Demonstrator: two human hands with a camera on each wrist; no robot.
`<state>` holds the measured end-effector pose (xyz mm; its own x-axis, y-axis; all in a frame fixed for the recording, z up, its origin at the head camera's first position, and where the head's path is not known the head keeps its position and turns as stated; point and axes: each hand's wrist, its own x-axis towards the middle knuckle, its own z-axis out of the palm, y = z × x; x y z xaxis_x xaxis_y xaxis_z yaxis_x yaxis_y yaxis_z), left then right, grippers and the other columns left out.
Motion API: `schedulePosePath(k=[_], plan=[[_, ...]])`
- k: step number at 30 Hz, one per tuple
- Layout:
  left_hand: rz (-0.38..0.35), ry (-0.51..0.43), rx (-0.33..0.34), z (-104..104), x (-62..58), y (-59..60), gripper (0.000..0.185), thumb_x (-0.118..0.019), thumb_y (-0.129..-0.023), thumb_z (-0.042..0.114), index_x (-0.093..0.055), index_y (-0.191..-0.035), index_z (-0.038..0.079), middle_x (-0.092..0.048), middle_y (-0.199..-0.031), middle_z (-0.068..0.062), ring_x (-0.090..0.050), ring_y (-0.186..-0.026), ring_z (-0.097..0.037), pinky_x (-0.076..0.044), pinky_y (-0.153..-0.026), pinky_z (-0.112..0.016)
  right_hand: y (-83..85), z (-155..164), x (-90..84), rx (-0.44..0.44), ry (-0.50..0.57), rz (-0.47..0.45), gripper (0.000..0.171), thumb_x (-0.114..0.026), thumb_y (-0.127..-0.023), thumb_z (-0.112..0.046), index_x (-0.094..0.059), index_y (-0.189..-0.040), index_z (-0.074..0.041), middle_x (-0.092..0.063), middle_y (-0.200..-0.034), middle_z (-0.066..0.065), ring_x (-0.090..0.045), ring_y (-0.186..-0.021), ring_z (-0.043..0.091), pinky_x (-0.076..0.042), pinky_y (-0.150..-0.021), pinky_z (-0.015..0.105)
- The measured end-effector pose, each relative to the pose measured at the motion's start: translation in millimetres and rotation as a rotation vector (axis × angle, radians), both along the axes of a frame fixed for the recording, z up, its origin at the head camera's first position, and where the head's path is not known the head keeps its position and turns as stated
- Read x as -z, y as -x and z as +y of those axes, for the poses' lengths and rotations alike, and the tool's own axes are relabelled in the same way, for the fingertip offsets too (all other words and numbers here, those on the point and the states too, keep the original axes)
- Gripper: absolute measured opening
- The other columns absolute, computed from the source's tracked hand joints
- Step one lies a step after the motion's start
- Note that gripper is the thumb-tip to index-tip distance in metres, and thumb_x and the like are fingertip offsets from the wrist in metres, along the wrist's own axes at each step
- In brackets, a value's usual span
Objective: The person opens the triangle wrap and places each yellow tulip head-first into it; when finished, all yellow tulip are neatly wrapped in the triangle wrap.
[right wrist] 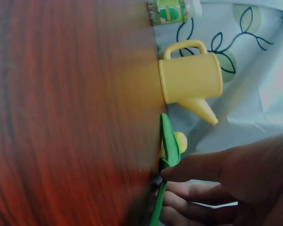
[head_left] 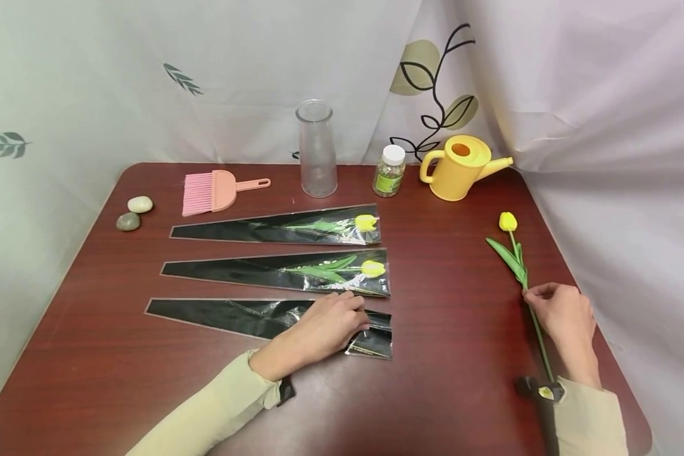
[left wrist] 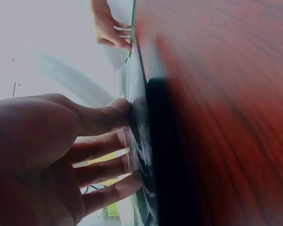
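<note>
My right hand (head_left: 564, 320) pinches the green stem of an artificial yellow tulip (head_left: 508, 221) at the table's right side. In the right wrist view, thumb and fingers close on the stem just below its leaves (right wrist: 170, 141). Over the nearest black-backed clear flower sleeve (head_left: 205, 313), near its wide end, lies my left hand (head_left: 333, 320). Its thumb and fingers pinch the sleeve's film in the left wrist view; the hand hides part of the sleeve. Behind it lie two more sleeves, the middle one (head_left: 251, 271) and the far one (head_left: 234, 231), each with a yellow tulip inside.
Along the back stand a clear glass vase (head_left: 318, 155), a small jar with a white lid (head_left: 389, 172) and a yellow watering can (head_left: 458, 168). A pink brush with dustpan (head_left: 222, 190) lies at back left, beside a white stone (head_left: 140, 204) and a grey stone (head_left: 128, 221).
</note>
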<state>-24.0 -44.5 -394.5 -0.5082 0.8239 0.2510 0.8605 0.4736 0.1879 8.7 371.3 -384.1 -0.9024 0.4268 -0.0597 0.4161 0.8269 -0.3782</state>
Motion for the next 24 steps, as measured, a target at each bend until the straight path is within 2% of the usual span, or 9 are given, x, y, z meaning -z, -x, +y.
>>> schedulePosePath(k=[8, 10, 13, 16, 18, 22, 24], plan=[[-0.087, -0.062, -0.022, 3.1, -3.2, 2.1, 0.005, -0.072, -0.09, 0.024, -0.074, -0.086, 0.022, -0.058, -0.084, 0.01, -0.059, -0.082, -0.01, -0.05, -0.074, -0.03, -4.5, 4.3, -0.8, -0.02, 0.039, 0.02, 0.03, -0.071, -0.087, -0.031, -0.076, -0.087, -0.001, -0.071, -0.082, 0.016, -0.058, -0.089, 0.047, -0.044, -0.065, 0.045], [-0.097, -0.076, -0.018, 4.4, -4.4, 3.5, 0.004, -0.072, -0.091, 0.023, -0.074, -0.087, 0.023, -0.057, -0.084, 0.01, -0.059, -0.082, -0.009, -0.051, -0.075, -0.03, -5.3, 4.9, -2.0, -0.009, 0.066, 0.02, 0.034, -0.07, -0.088, -0.035, -0.077, -0.09, -0.001, -0.071, -0.077, 0.012, -0.059, -0.085, 0.042, -0.043, -0.064, 0.041], [-0.101, -0.086, -0.012, 6.6, -6.6, 5.3, 0.004, -0.071, -0.091, 0.023, -0.074, -0.087, 0.023, -0.055, -0.083, 0.011, -0.058, -0.08, -0.007, -0.05, -0.073, -0.029, -6.7, 5.2, -4.6, 0.032, 0.154, 0.016, 0.041, -0.07, -0.088, -0.043, -0.077, -0.095, -0.004, -0.07, -0.068, 0.002, -0.062, -0.071, 0.028, -0.042, -0.058, 0.033], [-0.102, -0.081, -0.015, 8.2, -7.9, 6.3, 0.005, -0.071, -0.091, 0.024, -0.073, -0.087, 0.024, -0.054, -0.081, 0.011, -0.057, -0.078, -0.007, -0.05, -0.071, -0.029, -7.9, 3.0, -6.5, 0.085, 0.352, 0.043, 0.038, -0.074, -0.085, -0.045, -0.079, -0.094, -0.009, -0.066, -0.062, -0.009, -0.057, -0.052, 0.014, -0.043, -0.049, 0.027], [-0.109, -0.073, -0.018, 8.6, -8.0, 6.6, 0.005, -0.071, -0.091, 0.025, -0.074, -0.087, 0.024, -0.054, -0.081, 0.011, -0.057, -0.078, -0.007, -0.05, -0.07, -0.03, -8.8, -0.5, -6.5, 0.113, 0.601, 0.098, 0.027, -0.078, -0.084, -0.037, -0.079, -0.092, -0.011, -0.066, -0.063, -0.01, -0.054, -0.048, 0.01, -0.043, -0.045, 0.024], [-0.129, -0.058, -0.023, 8.9, -7.1, 7.0, 0.005, -0.07, -0.092, 0.026, -0.074, -0.09, 0.024, -0.054, -0.083, 0.012, -0.057, -0.079, -0.007, -0.05, -0.07, -0.03, -13.9, -12.2, -5.3, 0.131, 1.105, 0.218, 0.007, -0.077, -0.086, -0.015, -0.079, -0.088, -0.009, -0.068, -0.068, -0.002, -0.059, -0.052, 0.008, -0.044, -0.042, 0.021], [-0.134, -0.056, -0.023, 9.1, -7.0, 7.3, 0.005, -0.071, -0.091, 0.026, -0.075, -0.09, 0.024, -0.055, -0.083, 0.012, -0.057, -0.079, -0.007, -0.05, -0.07, -0.03, -18.9, -18.5, -5.4, 0.107, 1.276, 0.263, 0.007, -0.071, -0.09, -0.007, -0.078, -0.091, -0.005, -0.071, -0.073, 0.001, -0.065, -0.058, 0.009, -0.047, -0.044, 0.021]])
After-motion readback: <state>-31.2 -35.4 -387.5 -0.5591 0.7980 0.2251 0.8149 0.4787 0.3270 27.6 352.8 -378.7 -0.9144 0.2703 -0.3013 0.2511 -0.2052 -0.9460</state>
